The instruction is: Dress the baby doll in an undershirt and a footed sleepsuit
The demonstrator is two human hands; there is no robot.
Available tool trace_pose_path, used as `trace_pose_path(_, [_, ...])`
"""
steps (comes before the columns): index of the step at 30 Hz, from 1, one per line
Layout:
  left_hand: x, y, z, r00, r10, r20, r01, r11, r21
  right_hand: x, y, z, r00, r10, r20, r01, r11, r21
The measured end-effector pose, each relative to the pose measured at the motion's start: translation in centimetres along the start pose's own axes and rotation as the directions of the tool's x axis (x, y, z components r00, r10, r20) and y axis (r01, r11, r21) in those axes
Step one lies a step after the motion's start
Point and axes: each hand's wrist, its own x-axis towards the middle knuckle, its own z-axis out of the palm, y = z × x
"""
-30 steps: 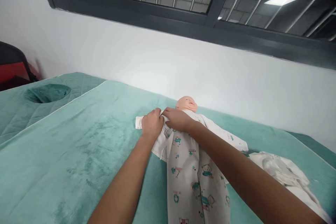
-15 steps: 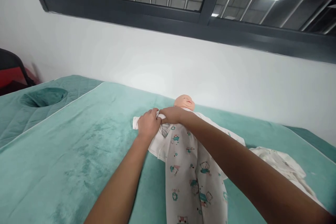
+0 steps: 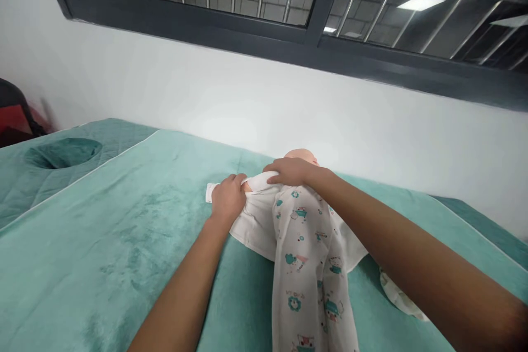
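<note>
Two hands, side by side half a second ago, now stand apart in the head view: the right hand (image 3: 292,171) has shifted toward the baby doll's head (image 3: 300,154), covering more of it. Between the hands, a white fabric fold (image 3: 263,181) is now exposed, with a skin-coloured patch, probably the doll's arm (image 3: 246,187), beside the left fingers. I take this to mean the work in hand is spreading or straightening cloth at the doll's shoulder.

The left hand (image 3: 227,198) is curled closed over the white sleeve, its cuff (image 3: 209,193) sticking out beyond. The right hand seems to pinch the other end of the fold between thumb and fingers, palm down. Both forearms reach forward, the right slanting across the garment and partly hiding a white cloth bundle (image 3: 399,292).

The printed baby garment (image 3: 295,264) lies below the doll's head on the teal bed cover (image 3: 124,220).
</note>
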Motion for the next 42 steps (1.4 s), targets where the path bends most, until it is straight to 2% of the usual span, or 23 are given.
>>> trace_pose_path(5, [0.0, -0.3, 0.1, 0.998, 0.026, 0.058, -0.027, 0.999, 0.023, -1.3, 0.7, -0.9, 1.000, 0.000, -0.028, 0.001, 1.000, 0.015])
trace_pose_path(10, [0.0, -0.6, 0.2, 0.988, 0.089, 0.126, -0.096, 0.994, 0.051, -1.9, 1.6, -0.9, 0.995, -0.021, -0.094, 0.029, 0.996, 0.087])
trace_pose_path(14, [-0.2, -0.4, 0.1, 0.986, 0.118, 0.114, -0.125, 0.991, 0.057, -1.6, 1.5, 0.3, 0.990, -0.003, -0.141, 0.023, 0.990, 0.139])
trace_pose_path(18, [-0.3, -1.0, -0.6, 0.987, 0.149, 0.059, -0.154, 0.983, 0.103, -0.2, 0.0, 2.4, 0.988, -0.010, -0.153, 0.041, 0.978, 0.202])
trace_pose_path(22, [-0.1, -2.2, -1.2, 0.993, 0.095, 0.068, -0.104, 0.983, 0.153, 1.0, -0.9, 3.7, 0.993, -0.002, -0.116, 0.027, 0.976, 0.218])
trace_pose_path(26, [0.1, -2.7, -1.1, 0.994, 0.047, 0.096, -0.063, 0.984, 0.169, -0.1, -0.3, 4.0, 0.985, 0.079, -0.152, -0.036, 0.963, 0.266])
trace_pose_path(29, [0.1, -2.4, -0.8, 0.994, 0.049, 0.099, -0.066, 0.983, 0.173, -2.9, 0.3, 4.8, 0.939, 0.214, -0.268, -0.107, 0.925, 0.364])
trace_pose_path(31, [-0.1, -2.0, -0.4, 0.994, 0.069, 0.083, -0.083, 0.980, 0.179, -5.3, 0.6, 6.1, 0.886, 0.288, -0.363, -0.092, 0.877, 0.471])
trace_pose_path(33, [-0.4, -1.6, 0.0, 0.991, 0.121, 0.049, -0.128, 0.975, 0.181, -7.7, 1.1, 8.0, 0.817, 0.369, -0.443, -0.043, 0.805, 0.591])
trace_pose_path(36, [-0.7, -0.9, 0.7, 0.971, 0.238, 0.010, -0.237, 0.958, 0.161, -10.5, 2.6, 11.5, 0.720, 0.487, -0.494, -0.012, 0.722, 0.692])
trace_pose_path(39, [-0.7, -0.4, 1.3, 0.949, 0.316, -0.010, -0.314, 0.945, 0.095, -12.0, 4.5, 14.6, 0.655, 0.479, -0.584, -0.061, 0.804, 0.591])
trace_pose_path(42, [-0.7, -0.2, 1.7, 0.943, 0.324, -0.078, -0.327, 0.944, -0.042, -12.3, 5.8, 16.2, 0.642, 0.456, -0.617, -0.190, 0.873, 0.449])
